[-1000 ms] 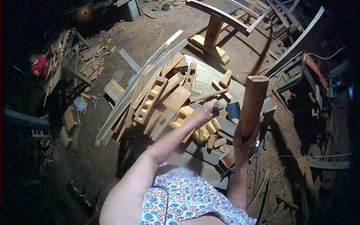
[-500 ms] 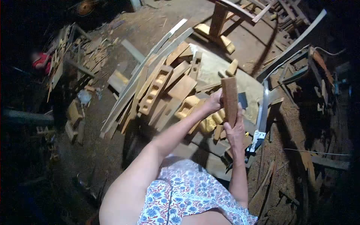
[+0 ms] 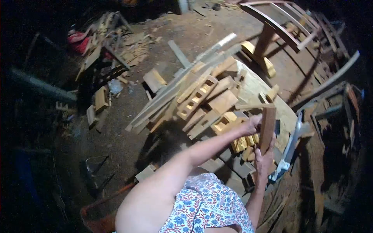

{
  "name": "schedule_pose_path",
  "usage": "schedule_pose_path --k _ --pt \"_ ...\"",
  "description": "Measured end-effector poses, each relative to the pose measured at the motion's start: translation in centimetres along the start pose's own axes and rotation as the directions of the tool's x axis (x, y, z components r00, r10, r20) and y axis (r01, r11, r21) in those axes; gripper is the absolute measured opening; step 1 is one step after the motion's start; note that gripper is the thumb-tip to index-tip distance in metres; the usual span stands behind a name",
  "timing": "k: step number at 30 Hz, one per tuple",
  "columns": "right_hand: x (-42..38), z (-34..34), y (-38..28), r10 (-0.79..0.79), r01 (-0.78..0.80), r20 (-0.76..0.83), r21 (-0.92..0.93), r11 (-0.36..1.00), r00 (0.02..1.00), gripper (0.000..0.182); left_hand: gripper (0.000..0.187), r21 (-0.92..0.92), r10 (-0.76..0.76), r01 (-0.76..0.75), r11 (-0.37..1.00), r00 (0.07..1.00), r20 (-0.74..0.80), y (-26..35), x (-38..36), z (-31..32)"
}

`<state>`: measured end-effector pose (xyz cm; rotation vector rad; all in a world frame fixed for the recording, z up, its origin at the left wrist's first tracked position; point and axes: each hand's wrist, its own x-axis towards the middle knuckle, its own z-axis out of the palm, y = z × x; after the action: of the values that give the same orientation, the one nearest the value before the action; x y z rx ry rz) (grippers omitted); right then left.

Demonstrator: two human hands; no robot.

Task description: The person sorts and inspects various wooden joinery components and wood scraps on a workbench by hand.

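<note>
A reddish-brown wooden board stands nearly upright in front of me. My right hand grips its lower end, thumb on the near side and fingers along the right edge. On the board's left side, my left hand is closed around a dark thing whose middle the board hides. A dark square end shows past the board's right edge, level with this fist; I cannot tell what kind of tool it is. Just below and left of the hands lie yellowish wood pieces. A mortised timber with several square holes rests farther left.
A handsaw with a pale-wrapped handle lies to the right. Long planks border the wood pile on the left. A wooden frame stands at the far right. A person in red is at the far left, beside scrap wood.
The whole scene has shifted right and slightly down in view as my head turned left. Both hands stay on the same holds, with the board still upright between them.
</note>
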<state>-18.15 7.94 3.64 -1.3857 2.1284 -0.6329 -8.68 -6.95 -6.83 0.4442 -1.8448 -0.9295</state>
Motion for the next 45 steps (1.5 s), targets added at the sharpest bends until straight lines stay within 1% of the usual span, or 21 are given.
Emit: schedule_pose_path --k 2,4,6,8,11,13,16,18,20,24,29,30,32,33,34,36,37,38,39,42,45 --pt "-0.2 -0.1 0.3 -0.128 0.131 -0.03 0.133 0.982 0.991 0.08 0.048 -0.181 -0.218 0.219 0.959 0.976 0.025 3.0 0.3 -1.1" --pt "-0.3 -0.3 0.6 -0.156 0.157 -0.019 0.051 0.986 0.988 0.079 0.05 -0.259 -0.144 0.124 0.958 0.988 -0.06 0.7 -0.3 0.8" --pt "-1.0 -2.2 -2.6 0.046 -0.036 0.089 -0.115 0.993 0.995 0.074 0.049 -0.231 -0.167 0.146 0.962 0.983 -0.074 0.9 -0.3 0.5" --pt "-0.7 -2.4 -1.0 -0.267 0.271 -0.071 0.057 0.961 0.961 0.071 0.047 -0.219 -0.184 0.166 0.961 0.981 -0.067 1.1 -0.2 0.4" --pt "-0.8 -3.1 -1.2 -0.251 0.255 -0.279 -0.022 0.967 0.927 0.062 0.042 -0.045 -0.322 0.329 0.943 0.939 0.12 0.8 -0.4 -0.3" --pt "2.3 -1.6 7.9 -0.409 0.381 -0.523 -0.166 0.91 0.748 0.056 0.036 -0.063 -0.261 0.263 0.963 0.964 0.046 0.6 -0.6 0.1" --pt "0.8 -0.8 3.9 -0.182 0.229 -0.298 0.132 0.964 0.937 0.059 0.037 0.006 -0.303 0.303 0.953 0.952 0.05 0.8 -0.4 -0.3" --pt "0.0 -0.2 1.6 -0.066 0.101 -0.151 0.241 0.965 0.986 0.061 0.038 -0.065 -0.084 0.08 0.995 0.995 -0.059 -0.1 -0.8 0.1" --pt "-0.6 -0.6 1.1 -0.269 0.262 0.015 0.179 0.948 0.963 0.081 0.039 -0.184 -0.445 0.449 0.874 0.893 0.062 1.9 -0.7 -0.6" --pt "-0.9 -2.3 -0.7 -0.276 0.289 -0.095 0.176 0.941 0.957 0.076 0.047 -0.111 -0.2 0.192 0.975 0.977 -0.073 2.0 0.3 -0.7" --pt "0.6 -1.0 0.3 -0.231 0.27 -0.275 0.112 0.956 0.933 0.076 0.045 -0.02 -0.268 0.271 0.962 0.96 0.086 0.6 -0.1 -0.6" --pt "1.1 -0.7 1.2 -0.152 0.157 -0.043 0.335 0.929 0.988 0.081 0.045 -0.063 -0.199 0.2 0.978 0.98 0.023 1.0 -0.1 -0.7" --pt "0.7 -0.3 1.0 -0.18 0.179 -0.008 -0.076 0.981 0.984 0.085 0.047 -0.086 -0.453 0.46 0.884 0.887 0.088 4.2 0.4 -2.0" --pt "0.6 0.4 1.5 -0.243 0.244 -0.077 0.009 0.97 0.967 0.087 0.042 0.218 -0.673 0.637 0.74 0.706 0.222 8.5 2.8 -4.2" --pt "0.2 -0.5 0.7 -0.116 0.117 0.034 -0.003 0.993 0.993 0.085 0.036 0.384 -0.672 0.588 0.712 0.729 0.13 6.6 0.9 -3.5" --pt "-0.1 -1.8 -0.9 0.203 -0.208 0.192 0.006 0.978 0.96 0.081 0.034 0.289 -0.727 0.669 0.685 0.655 0.208 3.7 -0.5 -2.5" --pt "-0.2 -1.0 0.4 -0.007 0.009 0.07 -0.029 1.0 0.998 0.078 0.034 -0.143 -0.553 0.574 0.806 0.817 0.165 1.9 -2.4 -1.3" --pt "0.1 0.7 2.9 -0.041 0.033 0.042 0.176 0.984 0.998 0.077 0.031 0.077 -0.672 0.69 0.72 0.664 0.328 9.1 3.2 -3.9" --pt "-0.2 0.0 1.6 -0.097 0.096 0.018 0.017 0.995 0.995 0.078 0.026 -0.173 -0.457 0.473 0.864 0.88 0.128 4.7 -0.1 -1.4" --pt "-0.7 -0.7 1.0 -0.198 0.198 -0.041 0.012 0.98 0.979 0.092 0.03 0.353 -0.583 0.504 0.788 0.795 0.165 2.1 -1.6 -0.9" --pt "-0.8 -2.0 0.4 -0.129 0.13 0.027 -0.017 0.991 0.991 0.093 0.035 0.425 -0.628 0.519 0.741 0.761 0.165 1.8 -1.8 -0.9"
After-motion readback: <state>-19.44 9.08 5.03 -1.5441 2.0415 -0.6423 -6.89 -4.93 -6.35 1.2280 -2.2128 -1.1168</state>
